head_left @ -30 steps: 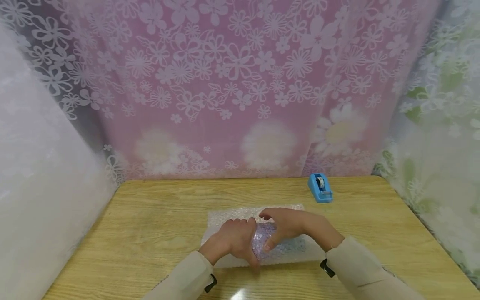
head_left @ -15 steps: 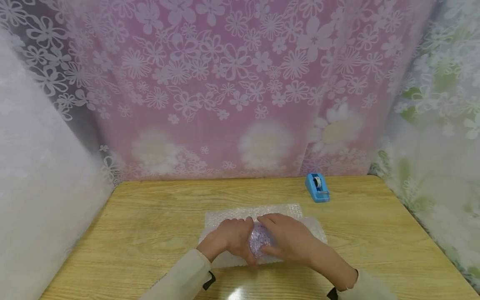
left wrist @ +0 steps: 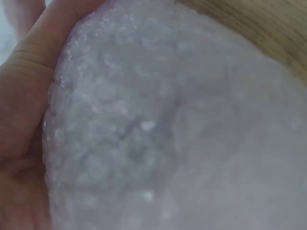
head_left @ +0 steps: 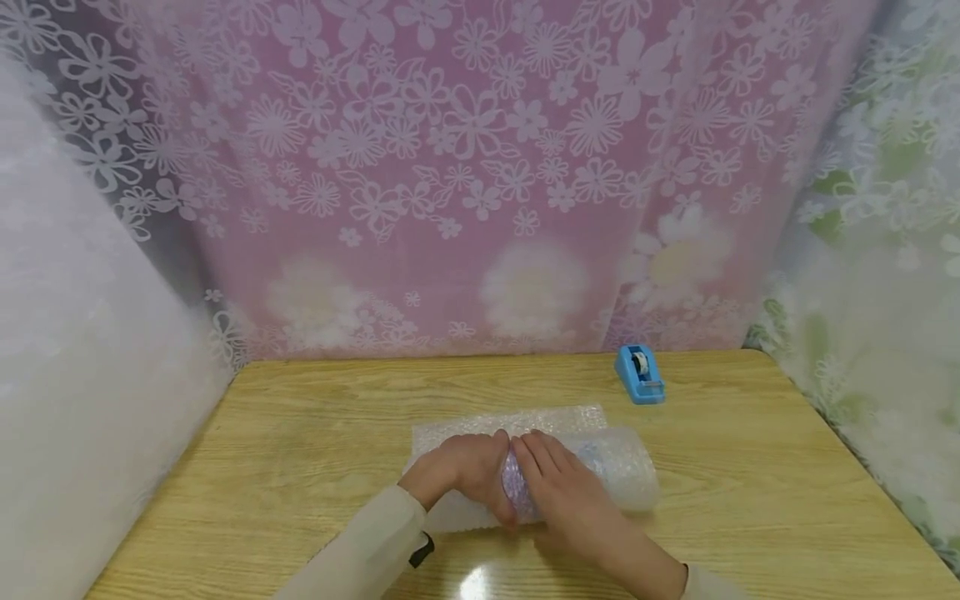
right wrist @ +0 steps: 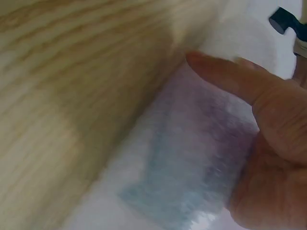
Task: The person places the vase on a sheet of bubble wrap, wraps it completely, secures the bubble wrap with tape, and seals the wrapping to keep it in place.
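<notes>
"Around the bubble-wrap roll (head_left: 632,471), what had changed?"

"Our right hand (head_left: 566,500) clasped it, fingers together; our left hand (head_left: 468,471) gripped alongside. Its right end had rounded up, so our wrapping seemed further along."

"And earlier?"

"We had seen that end flatter; the roll rested on the wood-grained table (head_left: 315,467)."

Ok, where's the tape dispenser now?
In the head view, the blue tape dispenser stands near the far edge of the table, right of centre, beyond the bubble-wrap roll.
</notes>
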`<action>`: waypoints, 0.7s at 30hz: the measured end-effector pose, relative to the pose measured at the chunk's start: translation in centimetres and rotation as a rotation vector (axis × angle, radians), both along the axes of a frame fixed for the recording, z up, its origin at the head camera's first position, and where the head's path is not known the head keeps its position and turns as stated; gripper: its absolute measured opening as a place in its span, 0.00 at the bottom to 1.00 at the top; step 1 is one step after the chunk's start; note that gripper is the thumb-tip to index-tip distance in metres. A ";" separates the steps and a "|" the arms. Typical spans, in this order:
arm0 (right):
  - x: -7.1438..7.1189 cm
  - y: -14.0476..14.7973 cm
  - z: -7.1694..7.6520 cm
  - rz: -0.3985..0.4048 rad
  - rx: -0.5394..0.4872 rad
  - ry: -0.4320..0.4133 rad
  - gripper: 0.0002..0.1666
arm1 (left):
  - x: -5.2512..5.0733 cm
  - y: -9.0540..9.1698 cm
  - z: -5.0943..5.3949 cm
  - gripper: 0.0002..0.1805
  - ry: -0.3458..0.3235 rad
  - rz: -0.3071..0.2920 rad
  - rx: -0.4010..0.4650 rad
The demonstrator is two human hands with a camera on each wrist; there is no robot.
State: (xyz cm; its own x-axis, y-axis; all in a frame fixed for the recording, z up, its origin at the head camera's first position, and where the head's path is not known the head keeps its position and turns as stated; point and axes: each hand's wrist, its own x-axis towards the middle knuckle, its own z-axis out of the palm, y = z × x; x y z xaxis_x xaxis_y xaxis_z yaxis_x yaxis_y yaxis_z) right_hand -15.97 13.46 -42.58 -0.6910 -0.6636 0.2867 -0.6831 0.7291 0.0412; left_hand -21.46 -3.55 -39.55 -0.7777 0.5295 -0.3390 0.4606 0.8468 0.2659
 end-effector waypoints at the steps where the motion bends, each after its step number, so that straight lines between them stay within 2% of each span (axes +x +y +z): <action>1: -0.1 -0.1 -0.4 0.001 -0.011 0.048 0.62 | -0.1 0.0 0.0 0.43 -0.013 -0.002 0.012; 4: -0.6 -0.5 -1.3 -0.010 -0.045 0.175 0.60 | -0.6 -0.2 0.0 0.41 -0.052 -0.029 0.056; 6: -1.0 -0.9 -1.5 -0.030 -0.055 0.197 0.61 | -0.9 -0.4 -0.1 0.41 -0.080 -0.049 0.088; 10: -1.4 -1.4 -1.4 -0.068 -0.037 0.167 0.63 | -1.6 -0.8 -0.1 0.40 -0.155 -0.057 0.159; 14: -1.7 -1.4 -1.0 -0.053 -0.009 0.131 0.60 | -1.9 -1.1 -0.1 0.35 -0.244 -0.051 0.238; 21: -2.7 -1.1 -0.3 -0.029 -0.024 0.100 0.55 | -2.4 -1.1 0.0 0.35 -0.282 -0.003 0.200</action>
State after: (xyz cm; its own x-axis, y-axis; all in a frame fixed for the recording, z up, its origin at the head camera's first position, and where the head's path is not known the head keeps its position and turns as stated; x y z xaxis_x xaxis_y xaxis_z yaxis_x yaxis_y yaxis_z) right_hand -18.67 12.32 -42.92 -0.6768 -0.6361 0.3707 -0.6554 0.7499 0.0901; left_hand -23.84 -4.69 -39.59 -0.6664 0.6091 -0.4300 0.3475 0.7640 0.5437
